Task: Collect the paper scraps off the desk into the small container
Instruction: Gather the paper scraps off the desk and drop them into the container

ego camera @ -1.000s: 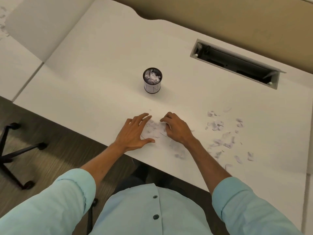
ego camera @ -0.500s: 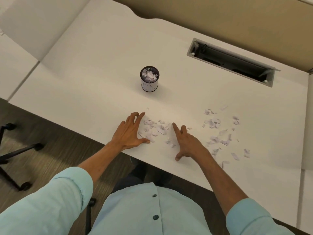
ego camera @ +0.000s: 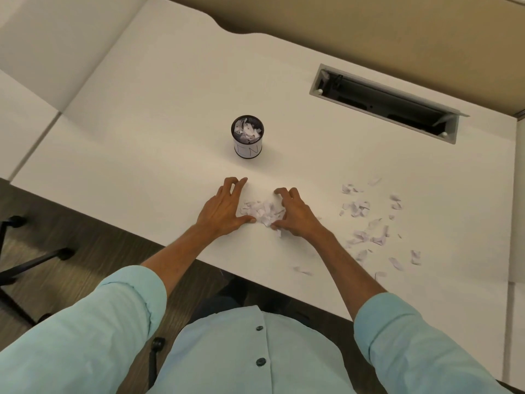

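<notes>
A small heap of white paper scraps (ego camera: 262, 211) lies on the white desk (ego camera: 147, 155) near its front edge. My left hand (ego camera: 224, 207) rests flat on the desk against the heap's left side, fingers spread. My right hand (ego camera: 294, 213) presses against the right side with fingers curled over the scraps. Behind the hands stands the small dark mesh container (ego camera: 247, 137) with a white label, partly filled with scraps. More loose scraps (ego camera: 366, 220) are scattered to the right of my right hand.
An open cable tray slot (ego camera: 386, 102) is cut into the desk at the back right. A neighbouring desk (ego camera: 20, 129) adjoins on the left. A chair base (ego camera: 25, 257) stands on the floor at the left.
My hands have come together, pushing the spread scraps into one compact heap between them. The right hand moved left and curled its fingers.
</notes>
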{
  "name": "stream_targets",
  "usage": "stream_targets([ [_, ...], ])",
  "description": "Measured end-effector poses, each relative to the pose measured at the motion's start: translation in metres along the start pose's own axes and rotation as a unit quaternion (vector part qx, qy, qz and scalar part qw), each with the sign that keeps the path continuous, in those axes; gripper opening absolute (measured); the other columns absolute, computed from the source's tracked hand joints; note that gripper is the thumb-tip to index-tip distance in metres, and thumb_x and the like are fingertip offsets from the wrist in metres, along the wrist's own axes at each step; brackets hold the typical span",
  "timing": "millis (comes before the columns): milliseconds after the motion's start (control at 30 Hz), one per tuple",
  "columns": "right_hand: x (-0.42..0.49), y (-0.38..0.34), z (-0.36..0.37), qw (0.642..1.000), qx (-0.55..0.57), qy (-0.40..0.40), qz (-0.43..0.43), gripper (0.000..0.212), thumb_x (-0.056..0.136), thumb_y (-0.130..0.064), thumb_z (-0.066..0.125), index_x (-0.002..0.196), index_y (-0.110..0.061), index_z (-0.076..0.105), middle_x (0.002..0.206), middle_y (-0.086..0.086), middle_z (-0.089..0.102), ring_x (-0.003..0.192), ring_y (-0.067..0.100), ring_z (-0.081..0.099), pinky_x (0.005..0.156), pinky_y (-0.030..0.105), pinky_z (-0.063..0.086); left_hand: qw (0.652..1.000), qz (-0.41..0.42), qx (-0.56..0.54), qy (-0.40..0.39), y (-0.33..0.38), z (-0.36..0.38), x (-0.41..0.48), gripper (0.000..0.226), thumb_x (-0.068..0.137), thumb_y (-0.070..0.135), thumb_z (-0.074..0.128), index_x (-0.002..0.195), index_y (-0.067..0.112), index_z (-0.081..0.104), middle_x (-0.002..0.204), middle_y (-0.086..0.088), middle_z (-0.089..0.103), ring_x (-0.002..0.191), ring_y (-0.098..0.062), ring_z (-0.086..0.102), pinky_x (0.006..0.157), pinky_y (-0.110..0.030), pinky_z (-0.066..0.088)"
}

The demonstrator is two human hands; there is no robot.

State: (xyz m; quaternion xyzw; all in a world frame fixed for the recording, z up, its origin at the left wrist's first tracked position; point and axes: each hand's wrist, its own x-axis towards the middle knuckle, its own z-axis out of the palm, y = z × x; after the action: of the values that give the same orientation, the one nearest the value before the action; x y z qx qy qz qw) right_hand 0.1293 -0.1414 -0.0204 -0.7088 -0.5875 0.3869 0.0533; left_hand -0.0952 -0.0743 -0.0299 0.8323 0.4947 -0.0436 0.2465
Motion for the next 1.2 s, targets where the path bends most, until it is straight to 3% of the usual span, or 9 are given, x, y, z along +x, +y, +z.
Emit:
stream_targets([
  [133,0.011,-0.013,-0.006,0.999,0.033,0.031,-0.018,0.078,0.08,-0.027,0.091,0.144,-0.021,0.047,0.131,0.005,0.045,0.092,0.028,0.068,0.094,0.046,0.058,1.0,0.001,-0.007,0.007,-0.001,-0.002,0.008,0.106,0.089,0.058,0.083,0.169,0.02,0.024,0.164,-0.005,0.026,0.135,-0.031,0.057,0.082,-0.046,0.065],
  [200,0.014,-0.013,-0.009,0.998,0.034,0.053,-0.023,0.075,0.08,-0.033,0.09,0.142,-0.022,0.048,0.132,0.004,0.047,0.098,0.027,0.069,0.093,0.045,0.058,1.0,0.006,0.004,0.009,-0.006,-0.004,0.009,0.108,0.088,0.062,0.082,0.169,0.021,0.023,0.165,-0.005,0.025,0.136,-0.031,0.057,0.082,-0.046,0.065],
  [333,0.013,-0.003,-0.009,1.0,-0.011,0.026,0.0,0.093,0.073,-0.05,0.093,0.146,-0.023,0.043,0.138,0.005,0.043,0.116,0.033,0.064,0.097,0.042,0.053,0.999,0.022,0.046,-0.011,-0.02,-0.006,0.005,0.113,0.087,0.069,0.078,0.172,0.027,0.017,0.165,-0.003,0.026,0.135,-0.031,0.055,0.079,-0.046,0.065],
  [467,0.012,-0.011,0.005,0.999,-0.029,0.004,-0.018,0.097,0.076,-0.05,0.091,0.153,-0.023,0.039,0.14,0.007,0.037,0.117,0.032,0.061,0.097,0.039,0.051,0.997,0.049,0.054,-0.027,-0.019,-0.007,0.008,0.098,0.098,0.054,0.075,0.173,0.031,0.017,0.162,-0.004,0.033,0.135,-0.028,0.052,0.077,-0.042,0.063],
  [667,0.022,-0.035,0.011,0.998,-0.023,0.037,-0.055,0.053,0.095,-0.034,0.076,0.14,-0.014,0.056,0.127,0.012,0.046,0.097,0.032,0.065,0.089,0.039,0.058,0.995,0.081,0.049,-0.024,-0.001,-0.008,0.017,0.061,0.105,0.036,0.071,0.158,0.021,0.046,0.151,-0.005,0.046,0.13,-0.025,0.055,0.076,-0.038,0.059],
  [800,0.029,-0.038,0.011,0.994,-0.048,0.072,-0.067,0.023,0.103,-0.021,0.063,0.121,-0.006,0.063,0.117,0.013,0.054,0.092,0.034,0.064,0.077,0.035,0.047,0.995,0.092,0.04,-0.022,0.003,-0.011,0.025,0.035,0.109,0.026,0.065,0.141,0.013,0.057,0.136,-0.006,0.054,0.119,-0.027,0.058,0.079,-0.045,0.058],
  [933,0.037,-0.037,0.005,0.993,-0.052,0.088,-0.059,0.016,0.101,-0.015,0.061,0.113,-0.006,0.067,0.11,0.011,0.061,0.096,0.033,0.063,0.08,0.038,0.046,0.996,0.09,0.024,-0.015,0.004,-0.013,0.034,0.021,0.112,0.02,0.056,0.127,0.009,0.066,0.122,-0.009,0.063,0.111,-0.03,0.062,0.079,-0.044,0.052],
  [1067,0.044,-0.031,-0.003,0.995,-0.023,0.094,-0.029,0.012,0.095,-0.015,0.064,0.1,-0.004,0.068,0.099,0.012,0.065,0.093,0.033,0.061,0.075,0.037,0.04,0.998,0.063,-0.027,-0.006,0.002,-0.02,0.042,0.019,0.108,0.014,0.059,0.122,0.008,0.07,0.12,-0.01,0.069,0.111,-0.034,0.065,0.089,-0.046,0.053],
  [1200,0.052,-0.027,-0.017,0.992,0.02,0.123,-0.018,0.011,0.09,-0.017,0.072,0.097,-0.007,0.072,0.095,0.009,0.068,0.085,0.025,0.057,0.071,0.032,0.035,0.995,0.056,-0.069,0.034,-0.004,-0.032,0.049,0.014,0.106,0.011,0.062,0.116,0.009,0.072,0.112,-0.009,0.071,0.104,-0.034,0.068,0.087,-0.046,0.054],
])
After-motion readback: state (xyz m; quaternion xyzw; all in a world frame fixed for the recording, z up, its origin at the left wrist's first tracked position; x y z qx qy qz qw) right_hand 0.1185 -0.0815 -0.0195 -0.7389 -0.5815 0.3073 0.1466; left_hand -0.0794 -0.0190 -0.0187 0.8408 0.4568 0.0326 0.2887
